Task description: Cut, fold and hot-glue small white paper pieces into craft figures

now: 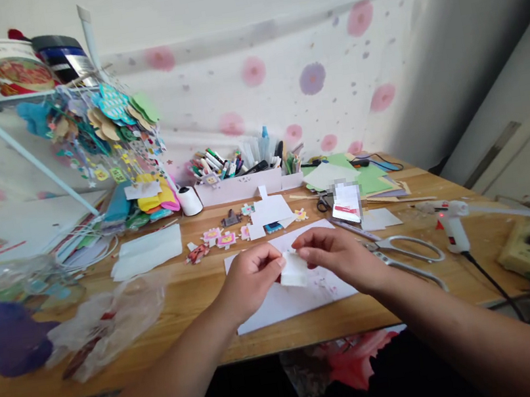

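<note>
A small piece of white paper (293,272) is held up between both hands, over a larger white sheet (267,314) lying on the table. My left hand (255,276) pinches its left edge between thumb and fingers. At its right edge, my right hand (332,253) pinches it in the same way. Just right of my right hand lie large metal scissors (410,251). Behind the hands, several small coloured paper cutouts (225,239) and white paper pieces (271,211) lie on the wood.
A white glue gun (456,229) stands at the right with its cable trailing. Pens fill a white box (248,186) at the back. A phone (345,203) lies behind the scissors. At the left are crumpled clear plastic (136,304) and a purple item (7,336).
</note>
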{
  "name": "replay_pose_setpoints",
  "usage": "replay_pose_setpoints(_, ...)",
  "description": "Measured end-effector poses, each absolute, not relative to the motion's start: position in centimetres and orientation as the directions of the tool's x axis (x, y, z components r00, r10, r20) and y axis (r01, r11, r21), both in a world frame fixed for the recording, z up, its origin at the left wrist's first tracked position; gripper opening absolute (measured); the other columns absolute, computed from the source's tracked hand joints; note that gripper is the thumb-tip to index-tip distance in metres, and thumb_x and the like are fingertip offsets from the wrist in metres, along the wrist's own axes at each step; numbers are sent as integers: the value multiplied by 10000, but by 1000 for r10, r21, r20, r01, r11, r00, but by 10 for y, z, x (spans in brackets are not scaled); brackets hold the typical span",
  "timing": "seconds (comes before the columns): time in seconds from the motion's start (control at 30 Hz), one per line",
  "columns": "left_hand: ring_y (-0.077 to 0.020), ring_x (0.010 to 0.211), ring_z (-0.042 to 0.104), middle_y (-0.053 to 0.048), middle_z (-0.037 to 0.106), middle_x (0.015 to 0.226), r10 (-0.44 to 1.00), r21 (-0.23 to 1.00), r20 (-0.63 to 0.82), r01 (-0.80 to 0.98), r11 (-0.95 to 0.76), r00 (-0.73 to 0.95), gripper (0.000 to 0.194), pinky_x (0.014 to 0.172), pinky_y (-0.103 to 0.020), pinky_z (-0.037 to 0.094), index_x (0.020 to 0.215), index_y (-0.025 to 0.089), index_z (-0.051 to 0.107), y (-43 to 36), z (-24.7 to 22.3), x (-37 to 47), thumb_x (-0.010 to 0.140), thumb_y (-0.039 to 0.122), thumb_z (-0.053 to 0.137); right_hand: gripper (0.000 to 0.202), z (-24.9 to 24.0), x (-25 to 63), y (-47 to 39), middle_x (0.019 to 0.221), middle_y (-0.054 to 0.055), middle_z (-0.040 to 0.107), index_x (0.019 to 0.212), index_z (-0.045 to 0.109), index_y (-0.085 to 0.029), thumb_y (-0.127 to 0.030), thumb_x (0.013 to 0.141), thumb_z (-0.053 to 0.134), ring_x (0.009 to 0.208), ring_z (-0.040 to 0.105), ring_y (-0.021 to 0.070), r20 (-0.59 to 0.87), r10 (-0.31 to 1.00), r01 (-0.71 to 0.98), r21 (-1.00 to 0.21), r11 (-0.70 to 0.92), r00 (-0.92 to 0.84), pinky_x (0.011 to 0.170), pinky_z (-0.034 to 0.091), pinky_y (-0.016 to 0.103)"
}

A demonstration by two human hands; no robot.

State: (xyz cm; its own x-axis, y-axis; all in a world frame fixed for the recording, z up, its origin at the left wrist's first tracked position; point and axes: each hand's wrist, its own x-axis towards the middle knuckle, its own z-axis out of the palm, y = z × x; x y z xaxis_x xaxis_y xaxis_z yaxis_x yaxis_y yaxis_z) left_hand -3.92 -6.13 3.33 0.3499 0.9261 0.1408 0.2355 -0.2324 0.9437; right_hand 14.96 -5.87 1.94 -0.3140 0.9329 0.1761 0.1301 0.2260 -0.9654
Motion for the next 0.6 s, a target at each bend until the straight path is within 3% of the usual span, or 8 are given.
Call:
replay_pose_setpoints(0.1,-128,655,545,18,567,684,915,925,189,249,-287,355,167,631,-253,443,734,171,599,-56,33,-41,794,325,579,125,18,151,-61,662,10,606,709,597,-185,-263,804,621,598,540,122,428,854,379,-768,516,-296,561,447,256)
replay_pose_setpoints(0.2,-134,705,590,3,609,784,960,982,147,84,-172,239,222,672,-273,492,850,177,592,-54,28,-43,793,391,609,64,19,155,-67,770,51,648,815,618,-205,-153,827,583,684,572,157,758,552,552,-311,774,-347,607,463,292)
replay_pose_setpoints(0.27,-126,650,577,6,600,716,970,998,53,-37,-46,238,267,633,-274,502,793,168,594,-57,24,-42,796,435,611,137,22,157,-71,840,61,670,880,633,-224,-112,817,584,707,570,173,812,340,605,20,796,-475,625,469,318)
replay_pose_setpoints(0.33,-123,585,555,13,571,627,944,979,-49,-172,110,325,297,587,-284,506,701,163,586,-61,20,-40,804,441,603,150,26,157,-74,833,55,682,873,646,-229,-106,813,583,691,556,181,796,210,596,222,772,-568,610,474,329)
replay_pose_setpoints(0.4,-115,533,540,25,546,571,916,938,-112,-264,226,386,263,551,-282,499,654,163,572,-65,18,-38,791,379,633,140,29,155,-76,793,59,684,837,656,-208,-95,809,580,695,548,193,797,140,584,297,756,-587,607,483,336)
replay_pose_setpoints(0.47,-100,497,530,40,527,535,917,924,-134,-288,253,377,202,523,-255,481,637,160,568,-65,18,-36,758,287,669,139,28,152,-76,776,71,682,845,664,-180,-72,795,592,718,547,205,803,121,570,299,765,-583,635,495,348)
replay_pose_setpoints(0.53,-90,483,526,48,518,522,928,932,-135,-274,238,348,163,507,-235,466,641,158,573,-62,17,-39,741,240,672,154,25,151,-75,824,84,679,917,660,-168,-94,786,630,769,553,216,810,158,553,229,801,-565,690,504,368)
replay_pose_setpoints(0.6,-87,490,529,47,522,536,933,949,-126,-234,213,338,158,511,-231,466,643,155,571,-57,15,-44,739,241,663,237,20,151,-73,904,102,659,1024,634,-169,-163,789,664,826,561,223,825,264,540,58,839,-499,729,505,386)
